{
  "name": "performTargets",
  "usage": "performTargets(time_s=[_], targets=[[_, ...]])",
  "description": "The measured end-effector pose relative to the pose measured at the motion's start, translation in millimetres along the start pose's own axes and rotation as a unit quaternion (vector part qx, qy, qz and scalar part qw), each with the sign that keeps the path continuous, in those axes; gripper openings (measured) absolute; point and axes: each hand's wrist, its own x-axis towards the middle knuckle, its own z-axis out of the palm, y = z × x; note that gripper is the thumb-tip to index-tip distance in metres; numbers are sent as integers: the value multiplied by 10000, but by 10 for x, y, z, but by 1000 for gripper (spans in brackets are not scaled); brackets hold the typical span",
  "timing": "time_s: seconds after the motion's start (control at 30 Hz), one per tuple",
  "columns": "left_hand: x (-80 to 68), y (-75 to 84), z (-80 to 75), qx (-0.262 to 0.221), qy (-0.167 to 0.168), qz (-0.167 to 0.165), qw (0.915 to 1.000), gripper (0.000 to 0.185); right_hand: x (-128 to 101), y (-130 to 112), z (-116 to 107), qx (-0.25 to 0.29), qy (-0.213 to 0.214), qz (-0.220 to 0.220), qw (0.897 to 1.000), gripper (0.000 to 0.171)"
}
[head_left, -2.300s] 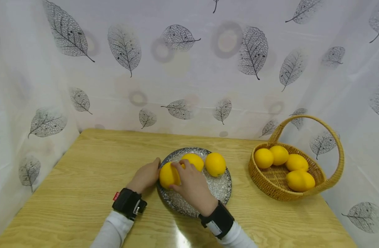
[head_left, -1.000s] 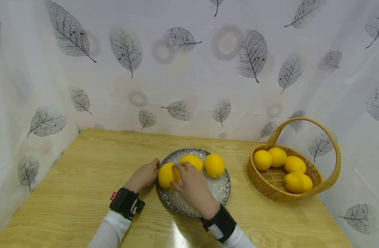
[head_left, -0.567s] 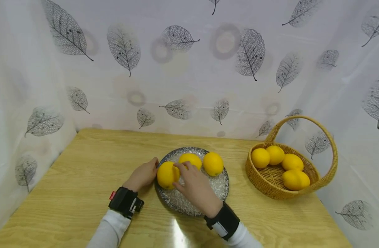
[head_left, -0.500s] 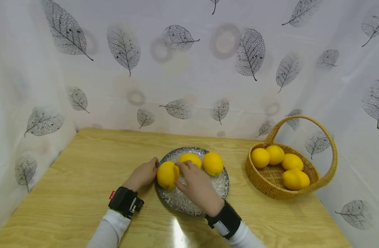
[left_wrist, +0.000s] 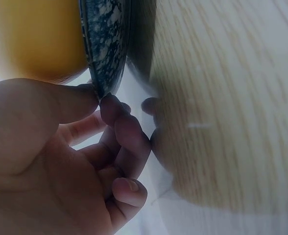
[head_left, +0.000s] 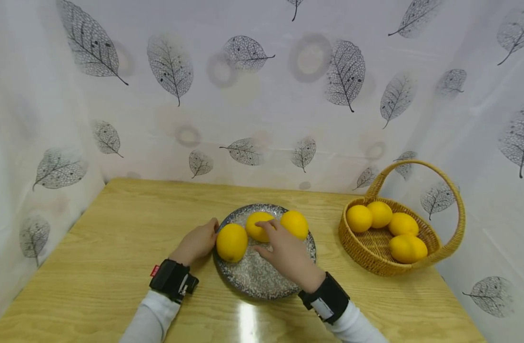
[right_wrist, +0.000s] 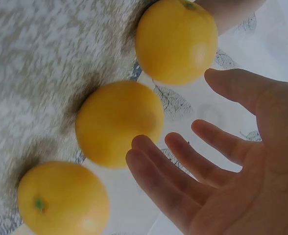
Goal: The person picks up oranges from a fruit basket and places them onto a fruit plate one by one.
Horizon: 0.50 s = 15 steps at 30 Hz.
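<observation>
My left hand pinches the left rim of a speckled grey plate. In the left wrist view its thumb lies on the upper side and curled fingertips are under the edge. Three yellow-orange oranges sit on the plate: a left orange beside the left hand, a middle orange and a right orange. Over the plate my right hand holds nothing, its fingers spread and relaxed. In the right wrist view its fingertips overlap the edge of the middle orange.
At the right of the wooden table stands a wicker basket with a tall arched handle, holding several oranges. A white curtain with a leaf print hangs behind and along both sides.
My right hand has come off the left orange and moved right, its fingers opening out. The left orange stays on the plate. My left hand keeps its hold on the rim.
</observation>
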Motion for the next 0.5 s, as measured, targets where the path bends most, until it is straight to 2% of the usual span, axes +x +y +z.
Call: performTargets(time_s=[0.2,0.5], targets=[[-17,16,-11,-6,6,36,10000,16,28,165,-150,-87,19,329,9994,58],[-16,26,-9,38,45,0,10000,16,54,563,-419,-198,-58,770,9968,63]])
